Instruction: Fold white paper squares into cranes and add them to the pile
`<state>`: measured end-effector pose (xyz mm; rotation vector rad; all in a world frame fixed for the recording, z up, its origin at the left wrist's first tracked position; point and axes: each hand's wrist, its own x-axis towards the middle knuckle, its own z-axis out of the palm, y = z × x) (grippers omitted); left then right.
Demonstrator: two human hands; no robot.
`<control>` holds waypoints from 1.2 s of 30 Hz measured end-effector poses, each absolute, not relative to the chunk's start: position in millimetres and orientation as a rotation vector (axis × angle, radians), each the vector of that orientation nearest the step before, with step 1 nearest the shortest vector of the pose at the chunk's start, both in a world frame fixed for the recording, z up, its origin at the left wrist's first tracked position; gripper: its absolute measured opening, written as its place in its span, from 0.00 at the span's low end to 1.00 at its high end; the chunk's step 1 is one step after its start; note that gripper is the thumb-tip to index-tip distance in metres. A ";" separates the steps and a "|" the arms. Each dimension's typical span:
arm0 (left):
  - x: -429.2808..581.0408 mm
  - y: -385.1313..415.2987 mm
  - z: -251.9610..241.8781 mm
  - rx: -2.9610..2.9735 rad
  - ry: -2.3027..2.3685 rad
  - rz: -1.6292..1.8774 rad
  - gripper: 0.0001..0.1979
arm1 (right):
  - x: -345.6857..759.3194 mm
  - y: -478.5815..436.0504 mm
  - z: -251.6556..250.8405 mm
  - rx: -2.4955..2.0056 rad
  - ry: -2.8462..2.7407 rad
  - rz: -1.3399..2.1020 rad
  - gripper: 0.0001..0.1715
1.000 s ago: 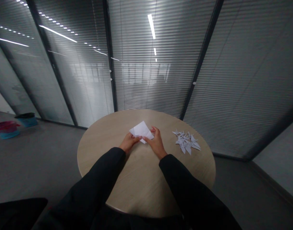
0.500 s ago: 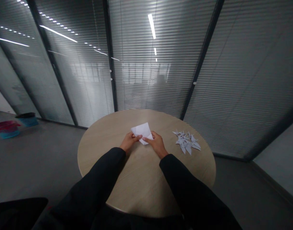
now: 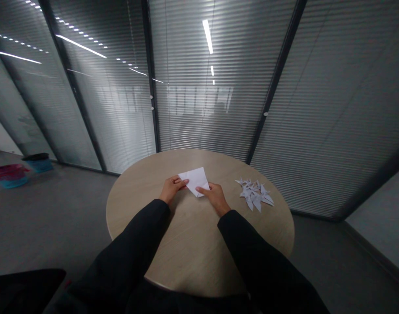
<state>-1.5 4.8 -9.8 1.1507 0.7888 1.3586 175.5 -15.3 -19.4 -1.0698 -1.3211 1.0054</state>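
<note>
My left hand (image 3: 171, 189) pinches the white paper (image 3: 196, 180) at its left corner, closed on it; my right thumb (image 3: 201, 190) bears on the lower edge, that hand's grip unclear.

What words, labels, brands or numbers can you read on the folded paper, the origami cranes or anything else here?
No readable text on the folded white paper.
Any marks on the origami cranes are too small to read.

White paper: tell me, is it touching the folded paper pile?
No, the white paper sits between the left hand and right hand, apart from the folded paper pile.
</note>
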 end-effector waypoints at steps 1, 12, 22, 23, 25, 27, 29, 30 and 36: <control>-2.2 4.9 -9.3 1.151 0.792 1.364 0.23 | 175.5 -15.9 -19.1 -1.070 -1.314 1.015 0.23; -8.2 7.5 -8.1 1.115 0.756 1.423 0.17 | 175.8 -19.8 -17.3 -1.070 -1.284 1.065 0.24; -8.5 6.7 -5.1 1.023 0.763 1.453 0.17 | 175.5 -18.8 -16.8 -1.059 -1.291 1.062 0.25; -8.8 7.0 -5.3 1.019 0.765 1.454 0.17 | 175.5 -19.0 -16.5 -1.057 -1.292 1.066 0.25; -9.5 7.7 -6.0 1.005 0.775 1.460 0.17 | 175.7 -19.8 -15.9 -1.051 -1.292 1.075 0.25; -10.1 8.1 -6.6 0.994 0.788 1.466 0.17 | 176.0 -20.7 -15.7 -1.049 -1.295 1.078 0.25; -10.3 8.0 -7.0 0.995 0.799 1.470 0.17 | 176.3 -21.0 -15.9 -1.046 -1.305 1.077 0.25; -10.3 7.8 -7.1 0.997 0.803 1.472 0.18 | 176.4 -20.8 -16.2 -1.043 -1.309 1.077 0.25; -9.1 6.9 -7.3 0.988 0.807 1.479 0.21 | 176.5 -16.6 -19.1 -1.051 -1.306 1.073 0.25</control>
